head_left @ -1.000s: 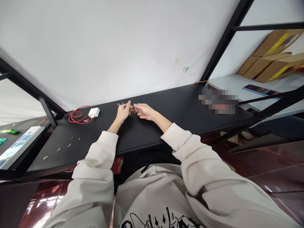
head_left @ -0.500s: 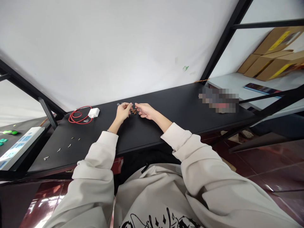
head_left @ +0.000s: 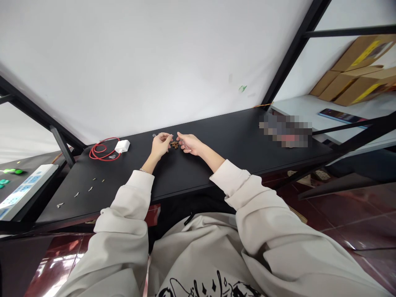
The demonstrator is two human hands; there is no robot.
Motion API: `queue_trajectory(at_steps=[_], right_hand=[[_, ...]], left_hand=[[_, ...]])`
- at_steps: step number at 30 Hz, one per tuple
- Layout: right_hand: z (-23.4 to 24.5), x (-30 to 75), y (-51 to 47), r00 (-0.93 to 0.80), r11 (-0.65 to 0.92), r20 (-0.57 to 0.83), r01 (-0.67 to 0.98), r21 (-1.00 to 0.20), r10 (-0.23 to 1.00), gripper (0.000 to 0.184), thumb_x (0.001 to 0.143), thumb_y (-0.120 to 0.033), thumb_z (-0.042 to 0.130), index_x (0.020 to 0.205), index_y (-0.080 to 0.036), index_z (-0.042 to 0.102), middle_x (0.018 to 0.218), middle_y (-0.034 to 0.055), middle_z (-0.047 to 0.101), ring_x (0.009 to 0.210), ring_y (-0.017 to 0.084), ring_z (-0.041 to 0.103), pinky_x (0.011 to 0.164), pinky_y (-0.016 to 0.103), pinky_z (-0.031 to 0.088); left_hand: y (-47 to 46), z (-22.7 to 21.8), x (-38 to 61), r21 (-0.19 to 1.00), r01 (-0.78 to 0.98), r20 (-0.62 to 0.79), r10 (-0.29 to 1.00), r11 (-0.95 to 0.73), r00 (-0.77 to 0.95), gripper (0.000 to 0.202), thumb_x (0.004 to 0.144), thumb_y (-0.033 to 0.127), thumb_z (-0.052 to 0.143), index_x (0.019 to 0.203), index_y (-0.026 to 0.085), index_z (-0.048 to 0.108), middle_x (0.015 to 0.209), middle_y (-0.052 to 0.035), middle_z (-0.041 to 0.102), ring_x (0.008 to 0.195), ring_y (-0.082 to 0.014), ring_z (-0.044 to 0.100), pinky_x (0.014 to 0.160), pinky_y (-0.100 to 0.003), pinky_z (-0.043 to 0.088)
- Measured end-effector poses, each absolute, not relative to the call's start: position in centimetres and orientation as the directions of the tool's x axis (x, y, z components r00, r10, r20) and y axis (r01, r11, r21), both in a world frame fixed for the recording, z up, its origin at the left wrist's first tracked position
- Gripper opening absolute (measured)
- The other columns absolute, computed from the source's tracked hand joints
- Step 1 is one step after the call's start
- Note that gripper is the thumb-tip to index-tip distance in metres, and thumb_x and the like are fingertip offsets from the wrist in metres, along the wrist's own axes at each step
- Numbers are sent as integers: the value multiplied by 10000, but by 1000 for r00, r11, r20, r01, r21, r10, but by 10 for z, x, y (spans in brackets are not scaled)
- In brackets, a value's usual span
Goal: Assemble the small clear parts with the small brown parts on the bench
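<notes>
Over the black tabletop (head_left: 185, 177), my left hand (head_left: 160, 144) pinches a tiny clear piece at its thumb and fingertips; its kind is too small to tell. Facing it, my right hand (head_left: 192, 145) has its fingers curled round several clear beads (head_left: 185, 144). The thumb and forefinger of that hand come close together. A little pile of brown beads (head_left: 175, 145) lies on the table between both hands. Just behind my left hand a clear round piece (head_left: 154, 135) shows on the table.
To the left lie a coiled red cable (head_left: 95, 153) with a white charger (head_left: 122, 146) and several small metallic bits (head_left: 76, 194). A white power strip (head_left: 29, 187) is at far left. On the right is a pixelated object (head_left: 286, 131). A white wall (head_left: 154, 62) rises behind.
The fingertips of my right hand have lifted slightly, away from the pile. My left hand stays in nearly the same place, still pinching.
</notes>
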State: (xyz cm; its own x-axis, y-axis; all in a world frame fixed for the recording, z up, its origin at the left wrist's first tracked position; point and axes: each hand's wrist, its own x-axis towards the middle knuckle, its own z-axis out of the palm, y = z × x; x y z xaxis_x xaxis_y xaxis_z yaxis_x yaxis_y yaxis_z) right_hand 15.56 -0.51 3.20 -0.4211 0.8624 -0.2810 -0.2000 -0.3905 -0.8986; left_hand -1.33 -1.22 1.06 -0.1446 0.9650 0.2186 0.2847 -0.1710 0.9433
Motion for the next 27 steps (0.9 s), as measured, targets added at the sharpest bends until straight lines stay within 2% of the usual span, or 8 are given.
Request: queue_trajectory(at_steps=[8, 14, 19, 22, 27], right_hand=[[29, 155, -1, -429, -407, -287, -221, -886, 857, 320, 1025, -413, 532, 833, -156, 540, 601, -38, 439, 400, 47, 366, 307, 146, 178], [29, 155, -1, -530, -485, -305, -241, -840, 791, 356, 1049, -448, 451, 866, -160, 548, 611, -15, 502, 394, 54, 392, 293, 136, 199], [29, 156, 3, -651, -590, -296, -291, -754, 699, 444, 1072, -492, 316, 809, -180, 490, 591, -6, 511, 397, 64, 406, 280, 121, 196], [27, 156, 5, -654, -610, -297, -320, -725, 696, 451, 1067, -514, 319, 803, -187, 482, 555, -24, 469, 400, 77, 423, 279, 123, 202], [28, 155, 3, -648, -624, -310, -329, -709, 695, 441, 1068, -507, 327, 836, -182, 514, 541, -36, 437, 404, 80, 432, 290, 124, 205]], left_hand=[[-12, 9, -13, 930, 273, 286, 951, -245, -120, 270, 759, 353, 778, 898, 163, 645, 790, -39, 676, 486, -89, 559, 358, -194, 403], [-17, 13, -9, 896, 260, 393, 916, -361, -82, 328, 741, 394, 802, 945, 173, 672, 943, -75, 732, 553, -108, 620, 385, -198, 423], [-26, 17, -1, 823, 390, 458, 889, -412, -27, 280, 784, 411, 765, 957, 191, 741, 960, -57, 754, 512, -87, 567, 454, -230, 429], [-31, 17, 5, 756, 511, 489, 872, -409, -24, 224, 825, 383, 728, 970, 218, 772, 931, -40, 751, 550, -96, 563, 537, -249, 451], [-33, 18, 7, 695, 600, 509, 861, -395, -23, 228, 831, 366, 725, 1010, 235, 779, 1049, -56, 732, 620, -108, 558, 633, -264, 476]])
